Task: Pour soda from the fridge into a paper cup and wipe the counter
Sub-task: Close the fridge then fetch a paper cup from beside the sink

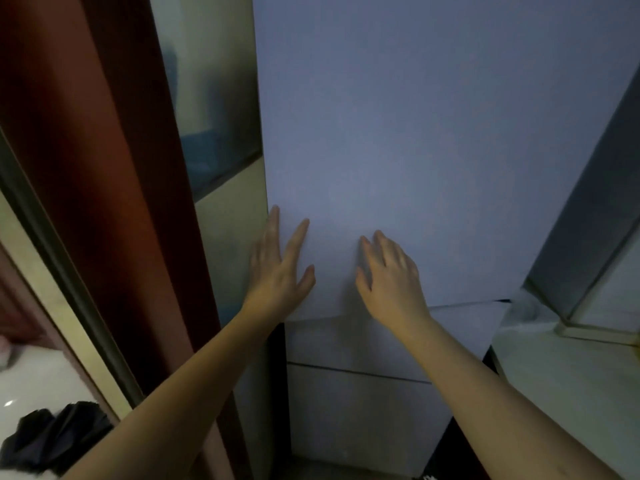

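1. The person is standing close against a tall pale blue-grey fridge with a flat, matte upper door (415,133), and both bare arms are reaching forward to it.
2. The left hand (280,268) is lying flat with fingers spread, holding nothing; its outer fingers are sitting along the door's left edge, just above the bottom left corner.
3. The right hand (391,275) is resting open-palmed on the door face, fingers loosely extended, also gripping nothing, a little right of the left hand and near the door's lower edge.
4. The upper door appears shut or very nearly so; a dark seam is showing along its bottom edge towards the right corner, above the paler lower drawer fronts (360,393).
5. No soda, no paper cup and no cloth are visible. The soda is presumably behind the door; this cannot be confirmed.
6. A light-coloured counter (571,393) is adjoining the fridge's right side; a dark red-brown curtain (114,168) is hanging at the left.
7. Judgement on handling: the door is rigid and probably heavy, held by a seal, and its smooth face is offering no handle. Flat palms are likely to slip. The left edge, where the left fingers are lying, seems the sounder purchase; curling the fingertips around it and pulling steadily should break the seal.
8. Task progress: at the opening stage; nothing poured or wiped.
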